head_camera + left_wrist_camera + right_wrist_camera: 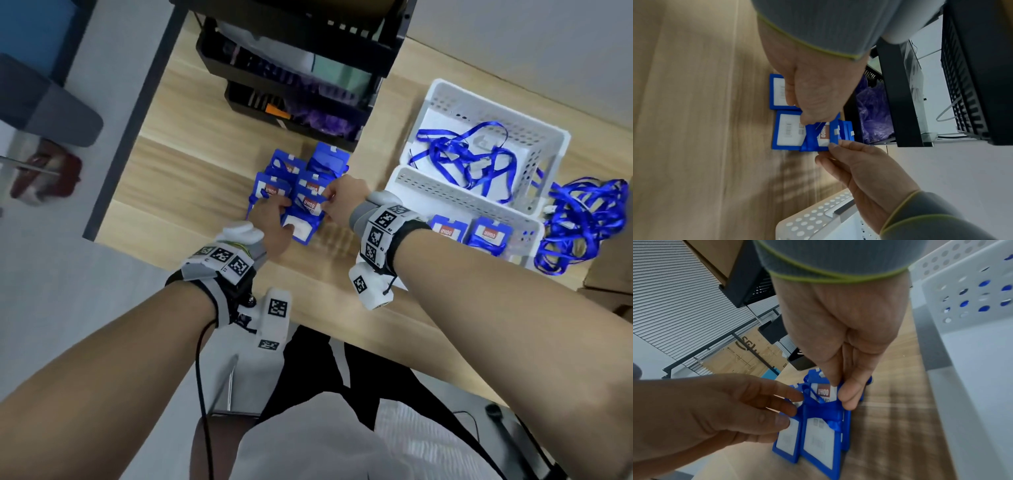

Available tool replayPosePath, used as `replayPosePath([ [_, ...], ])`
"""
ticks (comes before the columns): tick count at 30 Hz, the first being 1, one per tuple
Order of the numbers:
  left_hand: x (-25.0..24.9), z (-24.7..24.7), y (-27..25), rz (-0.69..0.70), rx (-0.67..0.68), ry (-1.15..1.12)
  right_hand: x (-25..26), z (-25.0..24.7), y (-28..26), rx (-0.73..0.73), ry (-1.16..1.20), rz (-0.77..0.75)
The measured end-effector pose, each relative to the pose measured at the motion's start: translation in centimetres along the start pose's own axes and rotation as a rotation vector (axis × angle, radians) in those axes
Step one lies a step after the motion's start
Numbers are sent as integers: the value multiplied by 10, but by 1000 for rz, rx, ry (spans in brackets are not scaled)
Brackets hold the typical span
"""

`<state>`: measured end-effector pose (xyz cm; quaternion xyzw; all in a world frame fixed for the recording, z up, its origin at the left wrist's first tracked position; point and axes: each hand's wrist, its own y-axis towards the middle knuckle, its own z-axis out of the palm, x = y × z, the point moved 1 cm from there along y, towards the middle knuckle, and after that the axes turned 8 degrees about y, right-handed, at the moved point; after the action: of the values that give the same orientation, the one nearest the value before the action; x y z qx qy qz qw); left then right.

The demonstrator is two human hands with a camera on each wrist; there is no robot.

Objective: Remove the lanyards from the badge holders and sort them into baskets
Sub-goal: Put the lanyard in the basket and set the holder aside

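A pile of blue badge holders lies on the wooden table, some with blue straps still on them. My left hand grips one badge holder with a red UHOO card, fingers on top and thumb on the white card below. My right hand pinches the blue lanyard strap at that holder's edge, fingertips closed on it. The two hands almost meet over the pile. Where the strap clips on is hidden under the fingers.
Two white perforated baskets stand to the right: the far one holds loose blue lanyards, the near one holds badge holders. A heap of lanyards lies beside them. A black shelf rack stands behind the pile.
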<state>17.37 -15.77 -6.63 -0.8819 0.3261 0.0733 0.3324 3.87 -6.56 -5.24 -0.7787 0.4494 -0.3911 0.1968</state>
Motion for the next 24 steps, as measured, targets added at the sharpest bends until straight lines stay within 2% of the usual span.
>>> replayPosePath([
  [4,-5,-9,4,71,19,20,1,-6,-5,18,3,13],
  [8,-26,-24,5,120,-19,42,-5,-25,-15,-71,204,20],
  [12,-66,-37,-3,213,-34,42,-22,-65,-35,-143,350,14],
  [18,-145,-38,-16,384,7,43,-101,-116,-73,-279,455,151],
  [21,-171,-24,-20,442,46,53,-146,-116,-83,-296,437,249],
  [24,-190,-2,-23,479,120,99,-187,-101,-88,-232,488,343],
])
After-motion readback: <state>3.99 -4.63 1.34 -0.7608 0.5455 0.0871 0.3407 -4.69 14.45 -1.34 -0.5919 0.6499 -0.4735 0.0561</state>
